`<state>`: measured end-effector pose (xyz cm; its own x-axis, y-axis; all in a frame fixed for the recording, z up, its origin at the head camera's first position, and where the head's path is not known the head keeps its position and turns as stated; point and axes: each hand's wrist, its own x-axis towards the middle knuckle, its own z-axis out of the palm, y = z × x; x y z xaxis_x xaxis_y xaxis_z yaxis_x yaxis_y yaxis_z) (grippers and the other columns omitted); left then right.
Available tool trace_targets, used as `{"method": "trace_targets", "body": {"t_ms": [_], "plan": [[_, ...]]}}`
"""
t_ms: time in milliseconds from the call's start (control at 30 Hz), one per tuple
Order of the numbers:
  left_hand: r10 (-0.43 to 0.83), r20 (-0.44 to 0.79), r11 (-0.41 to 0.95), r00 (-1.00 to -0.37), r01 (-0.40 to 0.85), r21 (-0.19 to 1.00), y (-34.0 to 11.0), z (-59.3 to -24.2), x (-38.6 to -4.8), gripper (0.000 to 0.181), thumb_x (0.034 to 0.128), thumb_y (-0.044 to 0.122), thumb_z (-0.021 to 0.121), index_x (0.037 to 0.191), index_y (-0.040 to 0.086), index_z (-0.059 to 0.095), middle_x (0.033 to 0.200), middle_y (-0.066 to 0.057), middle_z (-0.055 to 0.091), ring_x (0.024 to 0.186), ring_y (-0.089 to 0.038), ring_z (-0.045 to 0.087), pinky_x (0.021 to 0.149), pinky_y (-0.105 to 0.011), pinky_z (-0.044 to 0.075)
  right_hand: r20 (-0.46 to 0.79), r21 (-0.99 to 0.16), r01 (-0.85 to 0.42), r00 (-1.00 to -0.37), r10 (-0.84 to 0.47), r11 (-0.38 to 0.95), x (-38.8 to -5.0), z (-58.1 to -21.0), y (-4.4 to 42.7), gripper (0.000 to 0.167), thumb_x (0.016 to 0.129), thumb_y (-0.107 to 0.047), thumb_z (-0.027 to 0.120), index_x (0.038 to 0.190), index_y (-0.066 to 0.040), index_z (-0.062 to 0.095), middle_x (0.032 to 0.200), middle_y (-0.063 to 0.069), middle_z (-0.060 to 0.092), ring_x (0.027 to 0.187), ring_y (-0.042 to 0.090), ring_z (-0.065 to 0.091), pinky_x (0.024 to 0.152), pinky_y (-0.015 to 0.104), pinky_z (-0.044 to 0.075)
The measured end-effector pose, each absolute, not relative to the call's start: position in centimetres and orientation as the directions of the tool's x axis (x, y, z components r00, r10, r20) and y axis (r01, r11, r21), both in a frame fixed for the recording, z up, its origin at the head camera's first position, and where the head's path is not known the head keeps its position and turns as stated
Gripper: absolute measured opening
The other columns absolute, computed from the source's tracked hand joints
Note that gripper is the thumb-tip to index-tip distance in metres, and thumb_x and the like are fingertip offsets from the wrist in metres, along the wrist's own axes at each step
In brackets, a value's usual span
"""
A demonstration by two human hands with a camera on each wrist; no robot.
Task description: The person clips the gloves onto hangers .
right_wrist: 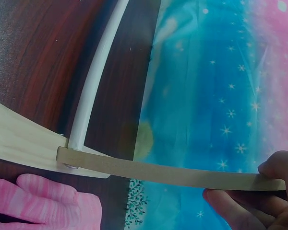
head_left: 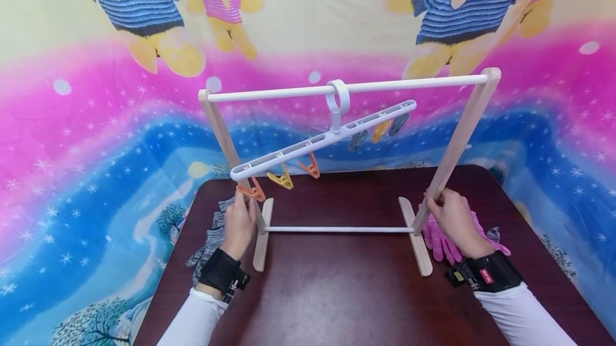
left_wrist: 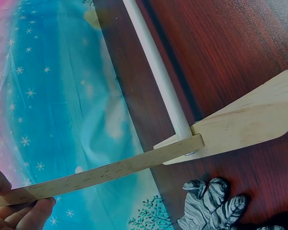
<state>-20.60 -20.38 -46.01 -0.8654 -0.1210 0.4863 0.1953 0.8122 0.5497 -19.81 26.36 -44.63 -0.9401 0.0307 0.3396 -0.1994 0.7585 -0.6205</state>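
A small drying rack (head_left: 346, 230) with wooden side posts and white crossbars stands on the dark table. My left hand (head_left: 239, 223) grips its left post (left_wrist: 101, 173), close beneath an orange clip. On the other side my right hand (head_left: 454, 220) holds the right post (right_wrist: 182, 175) between thumb and fingers. From the top bar hangs a white clip hanger (head_left: 332, 135) by its ring, tilted lower at the left. Orange, yellow and grey-blue clips (head_left: 380, 131) dangle along it with nothing in them.
Grey striped gloves (head_left: 212, 244) lie at the table's left, partly behind my left hand. Pink gloves (head_left: 445, 244) lie at the right, with a bit of grey knit beside them. A patterned cloth (head_left: 96, 148) hangs behind the table (head_left: 332, 292).
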Motion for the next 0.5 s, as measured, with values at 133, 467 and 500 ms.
{"method": "trace_targets", "body": {"t_ms": [133, 467, 500], "plan": [[-0.127, 0.478, 0.815, -0.869, 0.183, 0.55, -20.4, -46.04, -20.47, 0.025, 0.1035, 0.009, 0.054, 0.126, -0.003, 0.051, 0.083, -0.021, 0.069, 0.065, -0.031, 0.068, 0.054, -0.036, 0.05, 0.342, -0.624, -0.197, -0.939, 0.037, 0.756, -19.92, -44.58, 26.4, 0.023, 0.101, -0.009, 0.058, 0.107, 0.012, 0.065, 0.087, 0.031, 0.072, 0.073, 0.039, 0.073, 0.041, 0.027, 0.029], [-0.123, 0.477, 0.814, -0.87, 0.186, 0.549, -20.49, -45.93, -20.25, 0.025, 0.1043, 0.01, 0.053, 0.125, -0.003, 0.051, 0.082, -0.02, 0.067, 0.066, -0.032, 0.068, 0.054, -0.038, 0.05, 0.339, -0.623, -0.206, -0.941, 0.023, 0.754, -20.03, -44.5, 26.48, 0.024, 0.102, -0.008, 0.057, 0.107, 0.013, 0.065, 0.086, 0.032, 0.072, 0.072, 0.041, 0.072, 0.042, 0.026, 0.032], [-0.122, 0.476, 0.813, -0.871, 0.187, 0.551, -20.49, -45.91, -20.22, 0.025, 0.1042, 0.01, 0.054, 0.125, -0.003, 0.051, 0.081, -0.02, 0.067, 0.066, -0.032, 0.068, 0.054, -0.038, 0.05, 0.339, -0.623, -0.206, -0.941, 0.023, 0.755, -20.04, -44.49, 26.5, 0.024, 0.102, -0.009, 0.056, 0.107, 0.013, 0.065, 0.086, 0.032, 0.071, 0.073, 0.041, 0.072, 0.042, 0.026, 0.032]]}}
